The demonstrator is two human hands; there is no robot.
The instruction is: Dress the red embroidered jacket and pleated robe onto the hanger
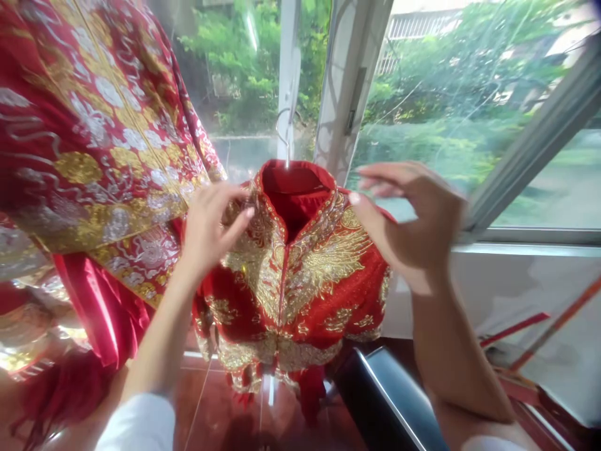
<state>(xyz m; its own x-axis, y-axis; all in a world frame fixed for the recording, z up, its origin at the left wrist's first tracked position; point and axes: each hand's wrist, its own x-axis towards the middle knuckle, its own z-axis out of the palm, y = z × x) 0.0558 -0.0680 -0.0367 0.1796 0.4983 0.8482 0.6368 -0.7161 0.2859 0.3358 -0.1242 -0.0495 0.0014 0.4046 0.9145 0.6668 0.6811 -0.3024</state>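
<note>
A red jacket with gold embroidery (305, 275) hangs on a metal hanger (283, 134) in front of a window. My left hand (211, 225) is at the jacket's left shoulder near the collar, fingers curled and pinching the fabric. My right hand (408, 219) hovers at the jacket's right shoulder, fingers spread and stretched out; the thumb is close to the cloth, but nothing is held.
A larger red and gold embroidered garment (94, 144) hangs at the left, reaching down past the jacket. The window frame (347, 81) and sill (526, 247) lie behind. A dark box-like object (389, 401) stands on the reddish floor below.
</note>
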